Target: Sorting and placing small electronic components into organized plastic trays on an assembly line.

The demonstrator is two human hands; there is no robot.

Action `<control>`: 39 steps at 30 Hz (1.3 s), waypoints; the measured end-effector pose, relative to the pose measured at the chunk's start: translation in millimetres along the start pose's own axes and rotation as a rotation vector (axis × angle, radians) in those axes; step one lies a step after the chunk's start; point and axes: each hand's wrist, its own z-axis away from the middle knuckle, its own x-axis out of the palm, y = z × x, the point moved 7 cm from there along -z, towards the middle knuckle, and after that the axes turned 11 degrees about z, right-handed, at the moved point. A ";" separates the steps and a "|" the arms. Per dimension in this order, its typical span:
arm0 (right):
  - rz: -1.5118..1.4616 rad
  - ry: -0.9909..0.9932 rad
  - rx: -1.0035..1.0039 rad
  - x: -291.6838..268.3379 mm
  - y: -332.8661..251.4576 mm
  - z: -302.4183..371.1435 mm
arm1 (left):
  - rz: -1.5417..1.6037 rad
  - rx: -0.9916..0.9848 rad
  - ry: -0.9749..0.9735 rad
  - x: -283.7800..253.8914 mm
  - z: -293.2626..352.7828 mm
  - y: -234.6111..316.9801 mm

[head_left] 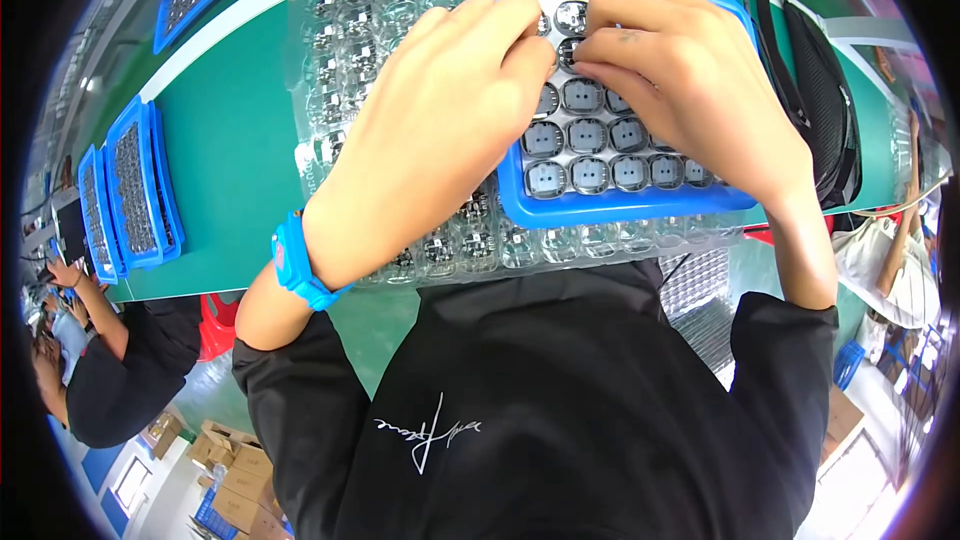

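Observation:
A blue-rimmed tray (640, 210) holds rows of small rounded parts (585, 133), each with a shiny rim and a grey middle with two dark holes. Over the tray's upper left, my left hand (460, 90) is closed, its fingertips bent down and partly hidden behind the hand. My right hand (690, 70) comes in from the right, closed in a pinch. Its thumb and index finger meet the edge of a dark rounded part (570, 52) lying between the two hands. Whatever either hand grips is too hidden to name. A blue wristband (297, 262) circles my left wrist.
Beneath the blue tray lies a clear plastic blister tray (345, 50) with many pockets, several holding metal parts. More blue trays (140, 190) stand at the left on the green table (225, 150). A black bag (825, 90) lies at right. Another person (125, 370) works at far left.

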 end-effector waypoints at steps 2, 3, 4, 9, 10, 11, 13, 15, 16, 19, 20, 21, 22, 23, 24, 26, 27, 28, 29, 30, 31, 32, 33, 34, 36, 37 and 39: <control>-0.085 0.049 0.041 4.2 5.6 2.0 | 0.033 -0.017 -0.030 -1.1 1.9 -2.7; -0.104 0.037 0.037 4.0 9.1 1.1 | 0.111 -0.001 -0.023 -4.1 1.1 -4.8; -0.105 0.045 0.017 1.0 7.9 0.4 | 0.093 -0.010 -0.013 -9.6 3.3 -5.6; -0.265 0.066 0.148 -12.3 -13.1 -3.4 | 0.179 -0.119 0.126 -59.7 32.2 -17.7; -0.271 0.090 0.165 -13.3 -24.4 -4.6 | 0.176 -0.153 0.095 -62.1 43.7 -19.6; -0.258 0.111 0.092 -14.4 -41.9 -12.5 | 0.171 -0.151 0.088 -64.9 54.1 -18.1; -0.242 0.063 0.052 -0.7 -67.8 -22.1 | 0.210 -0.308 -0.040 -57.7 75.9 -19.5; -0.174 -0.014 0.038 13.3 -81.9 -23.3 | 0.242 -0.339 -0.063 -49.1 83.7 -15.0; -0.175 -0.014 0.042 17.8 -84.5 -23.5 | 0.259 -0.385 -0.075 -47.6 88.3 -12.9; 0.013 -0.085 0.036 33.0 -90.3 -24.5 | 0.249 -0.420 -0.126 -39.8 86.2 -5.4; 0.017 -0.092 0.041 33.7 -92.2 -25.7 | 0.228 -0.416 -0.162 -35.8 84.6 -3.9; 0.016 -0.082 0.045 32.7 -93.7 -26.4 | 0.209 -0.409 -0.158 -33.2 83.0 -2.9; 0.017 -0.071 0.051 31.8 -92.3 -25.7 | 0.219 -0.400 -0.157 -31.1 81.4 -3.8; -0.093 -0.005 0.072 25.5 -87.1 -24.1 | 0.187 -0.397 -0.165 -30.0 80.7 -5.5; -0.083 -0.013 0.079 18.3 -80.0 -21.1 | 0.155 -0.392 -0.171 -29.3 79.9 -6.9; -0.299 0.119 0.142 -15.2 -57.5 -9.6 | 0.150 -0.360 -0.125 -40.0 80.0 -1.4; -0.276 0.148 0.163 -24.9 -44.1 -0.4 | 0.135 -0.330 -0.080 -45.3 77.5 2.1; -0.208 0.122 0.188 -33.7 -34.7 6.8 | 0.146 -0.322 -0.077 -47.4 72.0 5.6; -0.196 0.114 0.183 -35.7 -26.5 13.1 | 0.183 -0.314 -0.004 -53.8 66.0 8.8; -0.185 0.105 0.177 -35.3 -18.8 16.4 | 0.220 -0.307 0.069 -58.6 60.8 10.8; -0.179 0.101 0.178 -33.6 -15.3 17.6 | 0.219 -0.260 0.098 -58.2 53.7 11.2; -0.161 0.087 0.160 -30.9 -13.9 18.9 | 0.223 -0.258 0.101 -53.1 48.1 9.5; -0.145 0.074 0.142 -28.9 -13.4 20.4 | 0.281 -0.237 0.115 -47.3 42.4 9.3; -0.146 0.073 0.140 -27.1 -13.0 21.1 | 0.336 -0.221 0.128 -42.7 38.3 8.3; -0.129 0.056 0.147 -22.8 -12.0 21.0 | 0.327 -0.179 0.115 -34.1 31.5 7.7; -0.132 0.058 0.152 -21.5 -11.2 21.5 | 0.338 -0.158 0.106 -28.8 28.5 8.3; -0.095 0.047 0.143 -19.4 -10.6 21.3 | 0.349 -0.136 0.088 -23.2 23.9 8.3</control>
